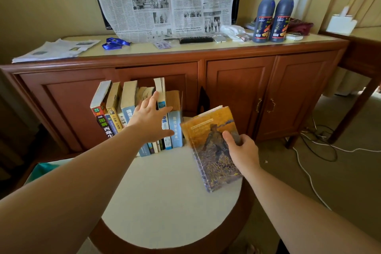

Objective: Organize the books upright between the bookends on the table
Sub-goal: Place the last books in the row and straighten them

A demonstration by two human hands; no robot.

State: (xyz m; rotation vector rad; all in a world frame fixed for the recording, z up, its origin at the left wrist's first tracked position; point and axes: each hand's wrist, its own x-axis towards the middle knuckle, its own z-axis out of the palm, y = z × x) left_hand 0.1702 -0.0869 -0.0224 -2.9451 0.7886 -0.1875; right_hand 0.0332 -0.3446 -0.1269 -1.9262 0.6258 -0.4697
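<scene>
Left hand [149, 116], fingers spread flat, presses a row of books [127, 113] standing on the round table [165, 202]. Right hand [240, 151] grips an orange book [208, 142] just beside the black bookend [203, 100].

Left hand [149, 116] spread, right hand [242, 150] clenched

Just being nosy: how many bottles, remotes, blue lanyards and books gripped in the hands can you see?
Bottles: 2
Remote: 1
Blue lanyard: 1
Gripped book, in the right hand: 1
Total: 5
</scene>
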